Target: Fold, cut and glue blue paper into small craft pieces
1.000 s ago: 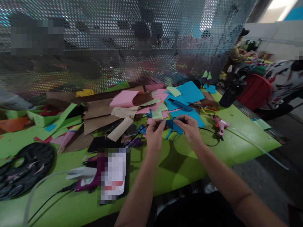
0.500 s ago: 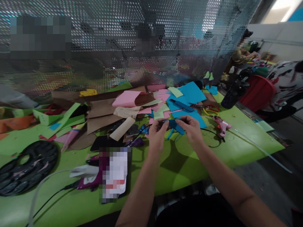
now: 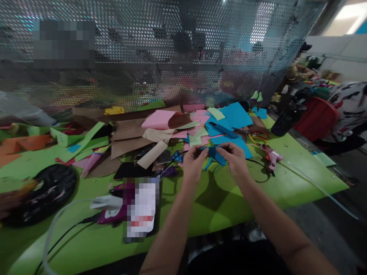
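My left hand [image 3: 194, 162] and my right hand [image 3: 234, 158] are close together over the front half of the table. Between them is a small piece of blue paper [image 3: 217, 156], pinched by thumb and fingers on both sides. Narrow blue strips hang below it. The fingertips behind the paper are partly hidden. Just beyond my hands lie larger blue paper sheets [image 3: 236, 114] and a rolled or folded blue piece [image 3: 223, 130]. To the right of my right hand, a pink glue gun [image 3: 274, 158] rests on the table with its cord trailing.
A heap of brown, pink and green paper [image 3: 130, 131] runs along the perforated metal panel [image 3: 129, 46]. Orange-handled scissors [image 3: 259, 135] lie at right. On the left are a purple tool [image 3: 110, 215], a black compartment tray [image 3: 57, 191] and a blurred hand-like shape [image 3: 14, 200]. A dark bottle [image 3: 279, 125] stands far right.
The view has shifted slightly, so the scene sits a little further right. A blurred hand-like shape has come in over the black tray at the left. Both my hands keep hold of the blue paper.
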Motion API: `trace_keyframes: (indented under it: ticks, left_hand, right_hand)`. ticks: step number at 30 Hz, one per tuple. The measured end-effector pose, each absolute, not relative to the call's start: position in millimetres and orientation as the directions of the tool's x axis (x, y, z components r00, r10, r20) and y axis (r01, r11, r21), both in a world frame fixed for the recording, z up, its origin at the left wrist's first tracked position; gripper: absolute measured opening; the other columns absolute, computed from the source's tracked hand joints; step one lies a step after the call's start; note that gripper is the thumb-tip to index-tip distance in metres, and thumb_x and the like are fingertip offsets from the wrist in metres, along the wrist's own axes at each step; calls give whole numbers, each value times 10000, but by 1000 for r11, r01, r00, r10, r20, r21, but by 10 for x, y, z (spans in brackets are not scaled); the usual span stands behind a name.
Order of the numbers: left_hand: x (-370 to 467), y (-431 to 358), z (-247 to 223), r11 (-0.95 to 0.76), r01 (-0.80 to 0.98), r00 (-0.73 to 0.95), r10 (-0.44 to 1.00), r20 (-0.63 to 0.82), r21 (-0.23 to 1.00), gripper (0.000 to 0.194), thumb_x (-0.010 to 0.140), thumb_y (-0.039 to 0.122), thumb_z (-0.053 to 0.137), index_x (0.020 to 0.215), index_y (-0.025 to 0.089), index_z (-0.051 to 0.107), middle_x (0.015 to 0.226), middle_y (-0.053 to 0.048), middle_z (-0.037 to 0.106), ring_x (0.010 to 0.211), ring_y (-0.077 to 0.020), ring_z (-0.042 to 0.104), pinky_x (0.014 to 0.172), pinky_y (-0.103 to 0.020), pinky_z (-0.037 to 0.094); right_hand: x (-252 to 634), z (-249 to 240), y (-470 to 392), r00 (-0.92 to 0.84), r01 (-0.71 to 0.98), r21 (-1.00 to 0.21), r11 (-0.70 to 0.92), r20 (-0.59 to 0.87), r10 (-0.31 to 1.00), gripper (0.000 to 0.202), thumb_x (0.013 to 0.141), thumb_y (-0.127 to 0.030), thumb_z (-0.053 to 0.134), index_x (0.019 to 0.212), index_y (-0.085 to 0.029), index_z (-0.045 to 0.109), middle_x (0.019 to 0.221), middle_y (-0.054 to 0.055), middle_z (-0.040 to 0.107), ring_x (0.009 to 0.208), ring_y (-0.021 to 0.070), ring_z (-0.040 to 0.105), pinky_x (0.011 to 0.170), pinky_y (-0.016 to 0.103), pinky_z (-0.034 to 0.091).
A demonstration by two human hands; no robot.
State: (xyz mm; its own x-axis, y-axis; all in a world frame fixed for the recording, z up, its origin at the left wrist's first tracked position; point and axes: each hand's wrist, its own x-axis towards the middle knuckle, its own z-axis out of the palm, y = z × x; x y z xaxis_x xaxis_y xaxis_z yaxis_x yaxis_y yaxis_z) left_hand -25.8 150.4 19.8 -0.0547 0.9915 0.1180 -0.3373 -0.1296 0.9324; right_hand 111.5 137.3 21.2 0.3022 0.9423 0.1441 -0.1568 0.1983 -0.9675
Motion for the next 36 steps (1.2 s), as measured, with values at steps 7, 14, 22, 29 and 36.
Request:
trace_keyframes:
  ticks: [7,14,22,29,36]
  left_hand:
    - [-260,1514,186,-152,-311,-77,988,135,938,198,671,314,790,751,172,676,680,29,623,651,-97,561,648,-222,468]
    - [-253,1506,196,-141,-276,-47,990,133,951,228,660,336,808,754,176,676,671,28,618,631,-97,548,625,-223,452]
    - [-252,1527,164,-137,-253,-12,990,138,958,238,637,331,815,782,182,700,687,12,662,620,-100,556,601,-223,448]
    - [-265,1531,176,-161,-246,-44,987,154,956,223,650,332,809,764,187,684,662,20,630,609,-98,532,577,-218,427]
    - [-278,1552,168,-160,-266,-42,987,155,951,198,653,297,789,770,178,682,708,13,652,662,-108,573,646,-230,467]
  right_hand:
    - [1095,263,1364,272,-171,-966,192,141,952,345,580,-462,874,756,-207,721,705,4,658,621,129,532,570,271,440]
    - [1095,252,1347,243,-127,-971,200,165,956,327,620,-456,851,795,-207,731,734,12,676,667,148,568,613,285,465]
    - [1098,222,1350,231,-130,-973,190,157,960,312,632,-448,843,794,-209,723,742,11,674,655,144,560,609,282,463]
    - [1141,268,1431,123,-48,-983,178,171,978,284,623,-412,841,778,-204,726,705,5,665,645,144,555,603,279,450]
    - [1183,342,1553,25,74,-973,219,221,975,263,651,-413,811,771,-201,713,674,1,642,612,139,532,570,275,420]
